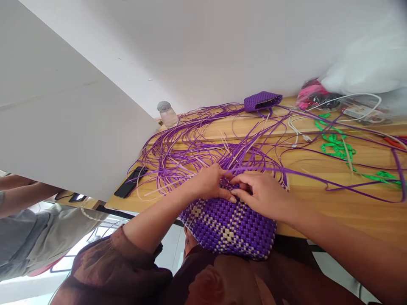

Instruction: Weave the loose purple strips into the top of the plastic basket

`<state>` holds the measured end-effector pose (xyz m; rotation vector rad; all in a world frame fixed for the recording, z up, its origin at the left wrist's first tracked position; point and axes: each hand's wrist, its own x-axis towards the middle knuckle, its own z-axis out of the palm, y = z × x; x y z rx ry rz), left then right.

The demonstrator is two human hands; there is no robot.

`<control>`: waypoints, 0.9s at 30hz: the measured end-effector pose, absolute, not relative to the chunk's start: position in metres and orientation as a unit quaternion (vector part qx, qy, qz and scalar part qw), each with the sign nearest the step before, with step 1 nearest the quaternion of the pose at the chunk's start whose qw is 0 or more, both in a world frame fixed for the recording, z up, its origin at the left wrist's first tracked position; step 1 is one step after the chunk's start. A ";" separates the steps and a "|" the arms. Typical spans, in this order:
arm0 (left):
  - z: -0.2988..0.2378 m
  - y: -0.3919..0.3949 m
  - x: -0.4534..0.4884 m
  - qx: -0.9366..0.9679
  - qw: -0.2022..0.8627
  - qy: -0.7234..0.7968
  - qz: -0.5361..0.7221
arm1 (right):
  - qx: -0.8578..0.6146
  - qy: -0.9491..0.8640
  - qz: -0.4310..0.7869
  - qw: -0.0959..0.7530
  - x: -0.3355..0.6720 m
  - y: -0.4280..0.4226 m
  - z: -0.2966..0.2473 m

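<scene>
One bare left hand (210, 181) and one bare right hand (263, 191) touch, fingers half-curled, a purple-and-cream woven plastic bag (222, 212) near the view's six o'clock; whether either pinches anything I cannot tell. From the bag, a tangled green tape measure (334, 138) lies at two o'clock, markings too small to read; a flat black phone (131, 182) at ten.

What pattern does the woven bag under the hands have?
The woven bag is purple, crossed by dotted cream lines; it shows best in the head view.

The woven basket (232, 226) is purple crossed by cream lines, the measuring tape (333, 139) bright green.
</scene>
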<state>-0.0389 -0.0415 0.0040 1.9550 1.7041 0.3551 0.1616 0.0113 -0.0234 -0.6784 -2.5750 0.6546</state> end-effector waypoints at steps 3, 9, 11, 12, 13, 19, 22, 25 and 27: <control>0.002 -0.040 -0.042 0.727 0.288 0.618 0.084 | -0.275 -0.916 0.224 0.188 0.154 0.009 -0.025; -0.001 -0.039 -0.046 0.716 0.337 0.609 0.054 | -0.279 -0.905 0.243 0.210 0.143 0.007 -0.029; -0.001 -0.039 -0.045 0.696 0.387 0.597 0.094 | -0.295 -0.884 0.265 0.249 0.143 0.008 -0.030; -0.001 -0.038 -0.044 0.683 0.409 0.592 0.120 | -0.307 -0.869 0.276 0.274 0.144 0.010 -0.030; 0.000 -0.038 -0.042 0.672 0.427 0.588 0.146 | -0.320 -0.853 0.284 0.299 0.146 0.011 -0.029; 0.002 -0.030 -0.018 0.628 0.437 0.577 0.287 | -0.418 -0.789 0.239 0.381 0.173 0.031 -0.015; 0.000 -0.023 -0.001 0.599 0.430 0.602 0.306 | -0.462 -0.777 0.213 0.370 0.189 0.045 -0.011; -0.002 -0.021 0.012 0.566 0.464 0.603 0.317 | -0.488 -0.786 0.200 0.323 0.199 0.054 -0.013; -0.003 -0.022 0.017 0.561 0.471 0.592 0.336 | -0.488 -0.796 0.198 0.299 0.200 0.056 -0.018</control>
